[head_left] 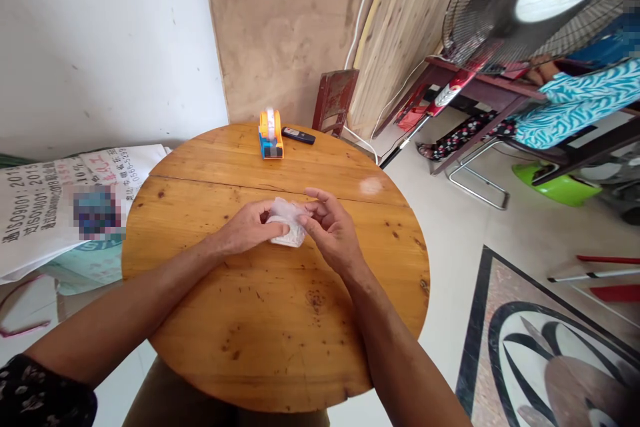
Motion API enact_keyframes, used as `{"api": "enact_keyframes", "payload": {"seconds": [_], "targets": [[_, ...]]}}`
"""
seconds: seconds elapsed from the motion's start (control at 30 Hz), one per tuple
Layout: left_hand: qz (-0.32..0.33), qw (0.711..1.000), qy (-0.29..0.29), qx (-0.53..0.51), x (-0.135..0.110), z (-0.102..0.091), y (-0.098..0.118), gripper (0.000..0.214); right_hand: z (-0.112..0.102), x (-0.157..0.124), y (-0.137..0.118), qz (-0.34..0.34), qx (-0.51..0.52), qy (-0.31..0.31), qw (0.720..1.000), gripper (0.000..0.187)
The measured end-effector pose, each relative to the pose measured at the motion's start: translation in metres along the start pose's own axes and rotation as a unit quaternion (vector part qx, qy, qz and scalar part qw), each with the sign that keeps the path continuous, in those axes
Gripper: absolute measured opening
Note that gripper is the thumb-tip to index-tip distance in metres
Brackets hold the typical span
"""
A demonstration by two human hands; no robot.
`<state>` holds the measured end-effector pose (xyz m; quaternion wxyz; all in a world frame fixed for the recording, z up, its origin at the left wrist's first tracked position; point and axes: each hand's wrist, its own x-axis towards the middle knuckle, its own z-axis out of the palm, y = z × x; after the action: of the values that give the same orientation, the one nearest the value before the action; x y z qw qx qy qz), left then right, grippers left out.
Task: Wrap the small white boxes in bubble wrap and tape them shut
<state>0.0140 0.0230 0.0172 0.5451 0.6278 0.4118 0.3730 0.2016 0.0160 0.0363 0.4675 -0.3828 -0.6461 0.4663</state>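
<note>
A small white packet in thin clear plastic (295, 238) is between my two hands over the middle of the round wooden table (260, 340). My left hand (250, 228) grips the packet from its left side, with the thumb laid across its top. A loose, see-through flap of film (286, 209) stands up from the far side of the packet. My right hand (336, 230) pinches the right edge of the film between thumb and finger, while another finger stretches away from it. What the packet contains cannot be made out.
Toward the table's far edge stand an orange and blue tape dispenser (271, 140) and a dark, slim remote-like object (299, 135). A wooden chair (336, 100) is behind. Printed white sacks (45, 213) lie at left. A large fan (480, 27) and a seated person (575, 103) are at right.
</note>
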Motion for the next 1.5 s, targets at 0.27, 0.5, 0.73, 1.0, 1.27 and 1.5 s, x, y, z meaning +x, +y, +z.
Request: {"api": "enact_keyframes", "payload": {"seconds": [0.27, 0.5, 0.73, 1.0, 1.27, 1.5], "targets": [[-0.130, 0.977, 0.013, -0.171, 0.000, -0.002, 0.009, 0.040, -0.002, -0.003, -0.007, -0.044, -0.076, -0.098, 0.991, 0.080], [-0.106, 0.976, -0.047, -0.184, -0.001, -0.011, 0.007, 0.047, 0.002, -0.001, 0.004, 0.009, -0.034, -0.042, 0.998, 0.081], [-0.047, 0.975, -0.032, -0.216, 0.001, 0.000, 0.003, 0.046, 0.000, 0.002, 0.000, 0.050, 0.072, 0.005, 0.996, 0.077], [-0.055, 0.974, -0.050, -0.215, -0.002, 0.007, 0.007, 0.048, -0.003, 0.004, 0.002, 0.048, 0.111, 0.070, 0.990, 0.054], [-0.062, 0.981, -0.040, -0.181, -0.003, 0.007, 0.003, 0.043, 0.000, 0.003, 0.006, -0.031, 0.060, 0.111, 0.991, 0.034], [-0.056, 0.990, -0.023, -0.126, -0.003, 0.007, 0.000, 0.037, 0.004, -0.002, 0.009, -0.083, -0.047, 0.117, 0.989, 0.031]]}}
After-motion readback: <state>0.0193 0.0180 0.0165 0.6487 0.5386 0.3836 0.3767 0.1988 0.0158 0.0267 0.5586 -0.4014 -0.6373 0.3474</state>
